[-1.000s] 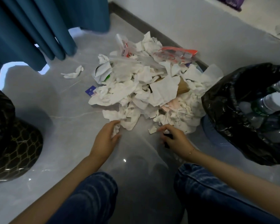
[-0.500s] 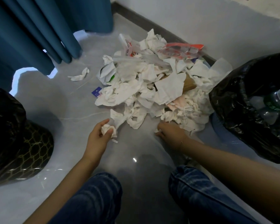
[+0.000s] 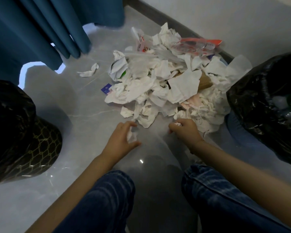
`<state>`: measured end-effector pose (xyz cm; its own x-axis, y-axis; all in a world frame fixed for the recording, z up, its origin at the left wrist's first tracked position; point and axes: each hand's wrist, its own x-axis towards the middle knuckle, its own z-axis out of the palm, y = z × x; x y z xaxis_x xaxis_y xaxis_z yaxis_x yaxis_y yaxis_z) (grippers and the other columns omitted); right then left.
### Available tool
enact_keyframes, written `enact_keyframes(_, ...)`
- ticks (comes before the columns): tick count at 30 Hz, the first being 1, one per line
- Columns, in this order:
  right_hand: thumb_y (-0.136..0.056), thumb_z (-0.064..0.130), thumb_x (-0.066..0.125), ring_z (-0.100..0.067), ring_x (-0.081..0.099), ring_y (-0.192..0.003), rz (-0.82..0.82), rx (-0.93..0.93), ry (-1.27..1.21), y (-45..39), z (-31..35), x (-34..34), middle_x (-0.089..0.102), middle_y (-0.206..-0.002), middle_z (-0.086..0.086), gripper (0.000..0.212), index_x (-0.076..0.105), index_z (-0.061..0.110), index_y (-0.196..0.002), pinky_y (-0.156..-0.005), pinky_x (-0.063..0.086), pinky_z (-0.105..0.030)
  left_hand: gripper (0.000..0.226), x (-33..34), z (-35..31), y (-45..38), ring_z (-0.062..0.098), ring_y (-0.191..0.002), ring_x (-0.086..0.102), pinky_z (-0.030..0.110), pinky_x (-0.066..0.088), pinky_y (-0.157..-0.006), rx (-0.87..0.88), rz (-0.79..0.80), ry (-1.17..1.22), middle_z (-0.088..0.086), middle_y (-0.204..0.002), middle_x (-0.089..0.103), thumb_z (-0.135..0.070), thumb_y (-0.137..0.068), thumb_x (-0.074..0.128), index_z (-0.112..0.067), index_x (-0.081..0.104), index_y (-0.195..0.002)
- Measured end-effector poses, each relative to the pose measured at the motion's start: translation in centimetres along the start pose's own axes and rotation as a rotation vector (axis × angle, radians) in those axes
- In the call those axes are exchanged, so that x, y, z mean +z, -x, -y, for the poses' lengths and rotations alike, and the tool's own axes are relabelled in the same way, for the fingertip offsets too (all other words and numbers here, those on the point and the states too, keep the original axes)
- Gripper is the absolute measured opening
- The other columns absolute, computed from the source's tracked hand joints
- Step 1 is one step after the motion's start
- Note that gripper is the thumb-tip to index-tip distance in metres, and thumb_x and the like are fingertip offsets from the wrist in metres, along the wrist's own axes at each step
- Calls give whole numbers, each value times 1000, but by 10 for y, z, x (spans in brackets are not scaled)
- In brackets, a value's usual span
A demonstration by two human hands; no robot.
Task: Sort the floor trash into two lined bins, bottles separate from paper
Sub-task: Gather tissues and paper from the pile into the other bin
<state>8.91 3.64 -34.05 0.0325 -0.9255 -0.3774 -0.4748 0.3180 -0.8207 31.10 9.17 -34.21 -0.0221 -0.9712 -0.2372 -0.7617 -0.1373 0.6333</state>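
Big heap of crumpled white tissue paper (image 3: 166, 84) sits on the glossy grey floor (image 3: 77, 125), centre-top of view, up against the dark skirting of the white wall (image 3: 233, 17). Mixed in: red/clear plastic wrapper (image 3: 198, 45) at the far edge, brown cardboard piece (image 3: 205, 81) partly buried, small blue card (image 3: 106, 88) at the heap's left edge. One loose white tissue scrap (image 3: 89, 72) lies apart, left of the heap, nr the teal curtain (image 3: 40, 31).

We've got both hands at the heap's near edge. Left hand (image 3: 120, 140): fingers curled round a small white tissue wad (image 3: 131, 136), thumb below it. Right hand (image 3: 185, 130): fingers closed on a small white paper bit (image 3: 177, 123), knuckles up, touching the heap.

Bin w/ black liner, right (image 3: 259, 106): clear plastic bottles (image 3: 287, 106) visible inside, one w/ green label. Bin w/ black liner, left (image 3: 12, 115): gold hex pattern on its side, contents not visible.

Our knees in blue jeans (image 3: 107, 199) at btm of view.
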Motion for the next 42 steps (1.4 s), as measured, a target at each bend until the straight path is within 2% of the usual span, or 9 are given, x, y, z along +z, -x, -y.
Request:
enact_keyframes(5, -71, 1, 66, -19, 45, -55, -85, 36, -147, 13, -1, 5, 49, -51, -1, 31, 49, 15, -49, -57, 39, -32, 30, 26, 30, 10, 10, -92, 45, 17, 31, -77, 30, 12, -118, 0, -106, 48, -35, -89, 61, -18, 56, -113)
enact_keyframes(8, -72, -1, 65, -19, 44, -55, -61, 76, -246, 18, 1, 12, 55, -63, -9, 26, 44, 16, -69, -51, 38, -29, 15, 29, 34, 14, 10, -81, 44, 14, 30, -71, 77, -21, -167, 5, -102, 49, -24, -94, 55, -9, 58, -96)
enact_keyframes(13, -88, 2, 55, -11, 44, -46, 176, 155, -372, 30, 9, 20, 58, -65, -7, 25, 51, 14, -110, -38, 36, -17, 7, 14, 26, 25, 5, -80, 51, -1, 34, -72, 9, -212, 127, -1, -100, 50, -9, -95, 52, -15, 54, -91)
enact_keyframes(18, -96, 7, 47, -7, 40, -41, 219, 194, -346, 31, 4, 23, 46, -60, -4, 19, 56, 10, -113, -36, 32, -15, 6, -20, 40, 31, 6, -72, 61, 13, 47, -66, -189, -392, 415, -4, -82, 65, -17, -98, 47, -17, 51, -93)
enact_keyframes(22, -93, 11, 56, -2, 42, -36, 154, 184, -294, 32, 1, 25, 49, -57, -5, 16, 62, 1, -103, -34, 33, -14, 15, -28, 50, 24, 17, -83, 57, 24, 40, -74, -234, -347, 246, 1, -92, 58, -25, -100, 39, -15, 50, -105)
enact_keyframes(28, -90, 10, 59, -4, 42, -36, 132, 198, -270, 36, -2, 24, 50, -56, -7, 17, 62, -4, -98, -34, 33, -14, 46, 0, 51, 9, 14, -89, 53, 26, 40, -72, -255, -80, -42, -6, -102, 49, -48, -80, 68, -20, 50, -111)
enact_keyframes(34, -90, 9, 60, -11, 43, -42, 113, 214, -270, 33, -7, 23, 50, -56, -7, 15, 62, -4, -97, -35, 34, -14, 25, 16, 54, 12, 19, -75, 54, 27, 36, -62, -118, -162, -242, 2, -90, 53, -35, -93, 55, -12, 62, -93)
enact_keyframes(39, -91, 9, 56, -9, 48, -47, 135, 136, -186, 26, -10, 20, 53, -61, -6, 7, 63, 6, -90, -40, 38, -15, 22, 4, 51, 7, 4, -68, 54, 10, 38, -64, -182, -203, 202, 0, -79, 61, -18, -97, 49, -8, 62, -83)
enact_keyframes(42, -93, 14, 50, -21, 59, -72, 189, 0, 64, 14, -5, 16, 63, -82, -8, 13, 61, 17, -100, -63, 51, -31, 20, -7, 44, -6, -5, -59, 58, 3, 42, -65, -254, -187, 435, -3, -83, 69, -11, -98, 46, -13, 66, -100)
